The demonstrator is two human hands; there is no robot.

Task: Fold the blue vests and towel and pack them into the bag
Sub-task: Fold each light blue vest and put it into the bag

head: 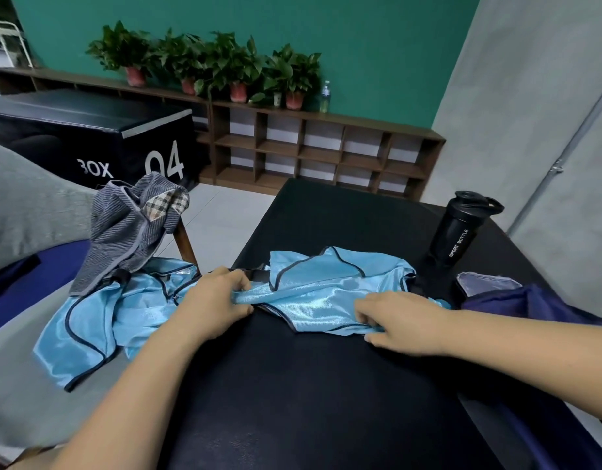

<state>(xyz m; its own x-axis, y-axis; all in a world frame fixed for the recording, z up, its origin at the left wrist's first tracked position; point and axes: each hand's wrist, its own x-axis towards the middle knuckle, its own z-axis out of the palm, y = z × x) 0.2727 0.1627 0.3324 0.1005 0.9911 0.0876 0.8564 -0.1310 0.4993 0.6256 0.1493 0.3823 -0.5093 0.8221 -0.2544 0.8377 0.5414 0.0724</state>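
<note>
Looks like start of fold on blue vest [326, 286], frame middle; left hand [215, 300] pinches edge; right hand [401, 320] grips hem; next likely needs both hands lifting together.

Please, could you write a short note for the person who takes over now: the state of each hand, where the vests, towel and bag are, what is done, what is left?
The left hand pinches the left edge of the crumpled vest on the black table; the right hand holds its right end.
The second vest lies unfolded to the left, the towel heaped behind it; the bag is at the right.
Done: nothing folded or packed. Left: fold all three, pack them.
</note>
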